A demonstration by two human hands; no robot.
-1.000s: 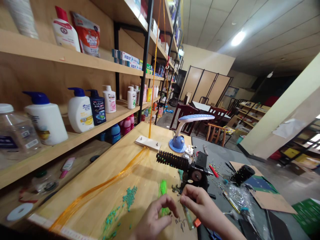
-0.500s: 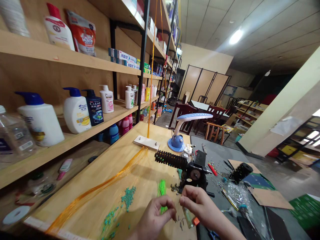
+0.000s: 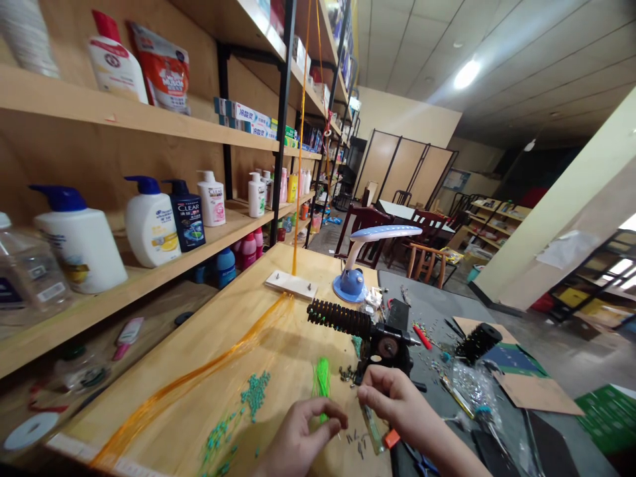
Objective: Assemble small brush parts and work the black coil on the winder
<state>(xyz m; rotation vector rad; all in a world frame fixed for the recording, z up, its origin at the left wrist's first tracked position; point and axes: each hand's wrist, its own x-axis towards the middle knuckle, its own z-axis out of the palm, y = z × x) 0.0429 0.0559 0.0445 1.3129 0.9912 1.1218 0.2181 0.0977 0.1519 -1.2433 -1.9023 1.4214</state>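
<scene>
My left hand (image 3: 311, 430) is just above the wooden table, thumb and forefinger curled together in a pinch. Whatever sits between those fingertips is too small to make out. To its right, my right hand (image 3: 392, 395) also pinches thumb against forefinger, its contents hidden. A gap separates the two hands. Behind my left fingers lies a bundle of bright green strands (image 3: 322, 377). Small dark metal pieces (image 3: 356, 442) are scattered between and below the hands, beside a clear tube (image 3: 372, 429) and an orange block (image 3: 391, 438). Turquoise beads (image 3: 256, 391) lie to the left.
Beyond my right hand stands a black clamp-like device (image 3: 387, 348) with a ridged roller (image 3: 338, 317). Orange strands (image 3: 209, 364) run from a white bar (image 3: 291, 284) across the table. A blue lamp (image 3: 350, 285) stands behind. Shelves of bottles (image 3: 154, 222) line the left.
My left fingertips have shifted slightly down and left, so the gap between my hands is a little wider. My right hand stays almost in place.
</scene>
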